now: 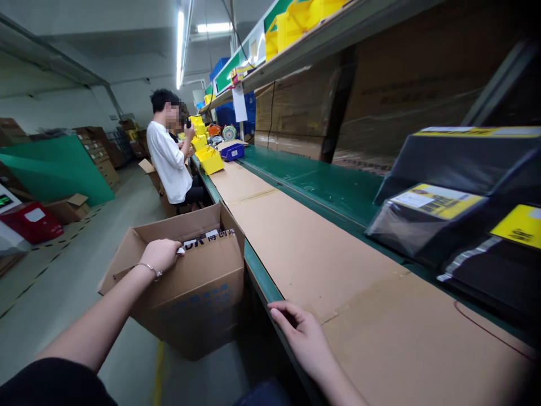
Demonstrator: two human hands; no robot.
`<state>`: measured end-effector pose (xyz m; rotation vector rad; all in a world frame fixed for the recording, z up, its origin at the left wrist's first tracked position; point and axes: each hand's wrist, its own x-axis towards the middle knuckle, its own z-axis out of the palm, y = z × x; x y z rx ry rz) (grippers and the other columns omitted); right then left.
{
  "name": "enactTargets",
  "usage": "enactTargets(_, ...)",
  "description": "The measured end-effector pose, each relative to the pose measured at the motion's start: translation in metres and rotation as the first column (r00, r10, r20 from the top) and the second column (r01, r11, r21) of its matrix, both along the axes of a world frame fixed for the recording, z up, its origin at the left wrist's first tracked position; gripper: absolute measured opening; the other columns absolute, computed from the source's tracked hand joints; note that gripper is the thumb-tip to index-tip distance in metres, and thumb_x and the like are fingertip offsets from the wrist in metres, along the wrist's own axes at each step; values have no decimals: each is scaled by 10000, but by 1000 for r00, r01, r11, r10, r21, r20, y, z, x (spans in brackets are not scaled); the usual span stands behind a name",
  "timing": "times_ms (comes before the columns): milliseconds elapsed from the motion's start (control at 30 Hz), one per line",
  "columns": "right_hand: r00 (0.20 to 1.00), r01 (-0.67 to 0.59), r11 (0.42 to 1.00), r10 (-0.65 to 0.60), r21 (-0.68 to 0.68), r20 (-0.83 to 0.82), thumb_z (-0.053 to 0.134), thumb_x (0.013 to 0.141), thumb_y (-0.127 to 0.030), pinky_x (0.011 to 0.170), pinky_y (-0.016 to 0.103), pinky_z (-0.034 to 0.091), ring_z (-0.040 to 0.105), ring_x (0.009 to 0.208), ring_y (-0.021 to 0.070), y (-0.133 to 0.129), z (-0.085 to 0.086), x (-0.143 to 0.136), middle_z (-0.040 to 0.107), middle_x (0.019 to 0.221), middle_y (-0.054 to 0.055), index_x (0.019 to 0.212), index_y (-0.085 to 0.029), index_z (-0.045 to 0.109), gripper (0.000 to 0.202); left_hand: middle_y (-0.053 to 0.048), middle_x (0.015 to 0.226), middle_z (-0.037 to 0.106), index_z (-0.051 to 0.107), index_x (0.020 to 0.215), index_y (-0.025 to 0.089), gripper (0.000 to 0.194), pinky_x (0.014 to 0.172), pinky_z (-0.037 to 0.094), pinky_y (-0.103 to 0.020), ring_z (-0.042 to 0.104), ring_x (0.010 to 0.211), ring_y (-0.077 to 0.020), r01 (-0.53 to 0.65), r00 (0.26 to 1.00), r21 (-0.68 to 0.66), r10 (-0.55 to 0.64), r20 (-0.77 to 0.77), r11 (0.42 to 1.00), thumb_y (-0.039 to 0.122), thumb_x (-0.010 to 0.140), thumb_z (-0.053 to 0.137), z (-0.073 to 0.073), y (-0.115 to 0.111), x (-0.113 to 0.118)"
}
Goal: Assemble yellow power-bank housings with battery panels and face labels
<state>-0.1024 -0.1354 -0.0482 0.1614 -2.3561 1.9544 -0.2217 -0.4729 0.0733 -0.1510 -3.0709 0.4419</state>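
My left hand (162,257) is over a tall open cardboard box (198,282) standing beside the workbench. Its fingers are closed, and a small white bit shows at the fingertips; I cannot make out what it is. Dark contents with white labels lie inside the box, partly hidden by its near flap. My right hand (302,338) hovers at the near edge of the workbench, fingers loosely curved and holding nothing. Below it, flat cardboard sheets (313,237) cover the bench top.
Black packages with yellow labels (439,203) lie at the right. A shelf with yellow bins (291,31) hangs overhead. Farther along the bench are a yellow bin (210,160), a blue bin (232,151) and a seated co-worker in white (164,160). Large cartons (296,107) stand behind.
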Motion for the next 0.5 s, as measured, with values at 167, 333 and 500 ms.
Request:
enactTargets(167, 1000, -1, 1000, 1, -7, -11, 553, 847, -429, 784, 321, 500, 633, 841, 224, 1, -1, 0, 689, 869, 50, 882, -194, 692, 275, -98, 887, 690, 668, 894, 227, 333, 680, 430, -334, 630, 818, -256, 9, 999, 12, -8, -51, 1000, 411, 844, 394, -10, 0, 4)
enactTargets(333, 1000, -8, 1000, 8, 6, -18, 549, 860, -402, 791, 313, 485, 629, 854, 217, 1, -1, -1, 684, 890, 46, 894, -196, 685, 250, -51, 891, 694, 642, 895, 265, 284, 622, 406, -313, 630, 806, -247, 20, 994, 37, -16, -111, 999, 367, 840, 382, -7, 4, 30)
enactTargets(500, 998, -1, 999, 4, 52, -62, 525, 884, -362, 789, 304, 477, 618, 861, 202, 3, 3, 9, 669, 892, 41, 877, -193, 676, 227, -57, 834, 697, 650, 825, 253, 236, 604, 407, -323, 635, 770, -264, 61, 990, 47, -55, -129, 997, 356, 799, 440, -3, 21, 34)
